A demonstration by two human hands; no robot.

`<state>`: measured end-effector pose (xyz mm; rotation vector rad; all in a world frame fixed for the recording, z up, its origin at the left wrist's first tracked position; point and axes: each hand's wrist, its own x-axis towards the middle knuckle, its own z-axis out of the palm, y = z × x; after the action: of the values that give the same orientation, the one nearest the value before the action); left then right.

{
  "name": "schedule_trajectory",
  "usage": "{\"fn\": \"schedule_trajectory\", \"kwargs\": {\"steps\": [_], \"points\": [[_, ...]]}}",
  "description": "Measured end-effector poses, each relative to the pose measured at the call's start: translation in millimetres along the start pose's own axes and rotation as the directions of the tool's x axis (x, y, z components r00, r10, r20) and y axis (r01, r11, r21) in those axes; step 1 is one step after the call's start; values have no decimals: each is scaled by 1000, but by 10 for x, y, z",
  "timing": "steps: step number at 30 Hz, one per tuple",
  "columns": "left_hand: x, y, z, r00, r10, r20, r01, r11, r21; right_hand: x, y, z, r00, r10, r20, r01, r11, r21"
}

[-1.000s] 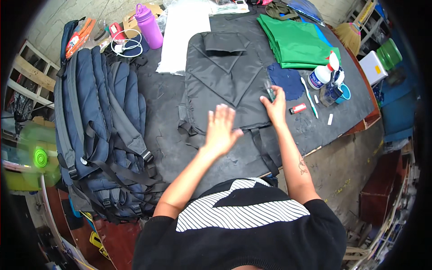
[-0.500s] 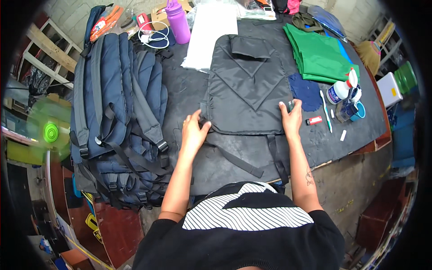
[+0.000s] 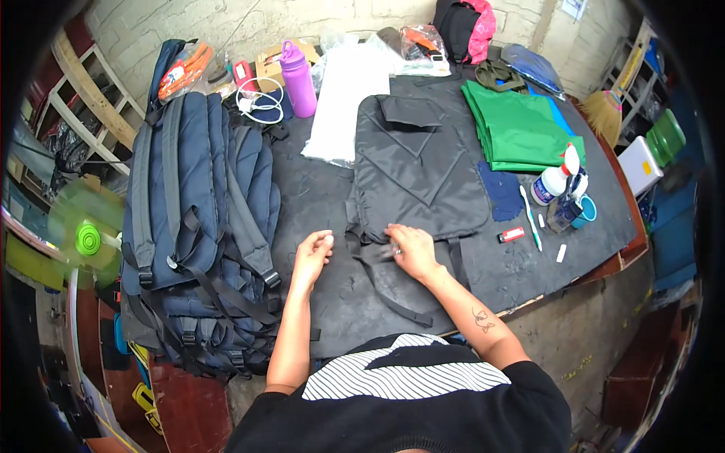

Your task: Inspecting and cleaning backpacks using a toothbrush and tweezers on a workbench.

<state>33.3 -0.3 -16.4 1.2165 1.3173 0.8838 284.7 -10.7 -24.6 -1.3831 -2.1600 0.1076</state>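
A flat black fabric panel (image 3: 419,170), shaped like a backpack piece with a flap at its top and V-shaped seams, lies on the dark table. Black straps (image 3: 393,291) trail from its near edge. My right hand (image 3: 414,253) is over that near edge, left of its middle, fingers closed around something small and shiny that blur hides. My left hand (image 3: 308,260) hovers just left of the panel, apart from it, with fingertips drawn together; whatever they may pinch is too small to see.
Stacked navy backpacks (image 3: 192,204) fill the table's left side. Behind stand a purple bottle (image 3: 299,83) and white sheeting (image 3: 343,106). On the right are folded green fabric (image 3: 517,124), a spray bottle (image 3: 551,185), a toothbrush (image 3: 531,219), a red-and-white item (image 3: 511,235) and a blue cup (image 3: 584,211).
My right hand has left the panel's right edge and crossed leftward to its near edge. My left hand has let go of the panel's left corner. The whole view has shifted slightly.
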Motion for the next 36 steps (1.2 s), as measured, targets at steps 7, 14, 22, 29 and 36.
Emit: {"fn": "schedule_trajectory", "kwargs": {"steps": [7,14,22,29,36], "points": [[101,-32,125,975,84,-208,-122,976,-180,500,2,-431,982,157,-109,-121,952,280],[77,47,214,959,147,-243,-197,961,-194,314,297,66,998,4,61,-8,998,70],[97,-101,201,971,53,-235,-114,961,-252,864,192,-726,633,559,-535,110,619,778],[82,354,571,993,-35,112,76,919,-387,364,240,-1645,716,668,-204,547,-354,759],[328,592,356,954,213,-211,-252,952,-174,-466,304,-849,655,673,344,-588,167,792]]}}
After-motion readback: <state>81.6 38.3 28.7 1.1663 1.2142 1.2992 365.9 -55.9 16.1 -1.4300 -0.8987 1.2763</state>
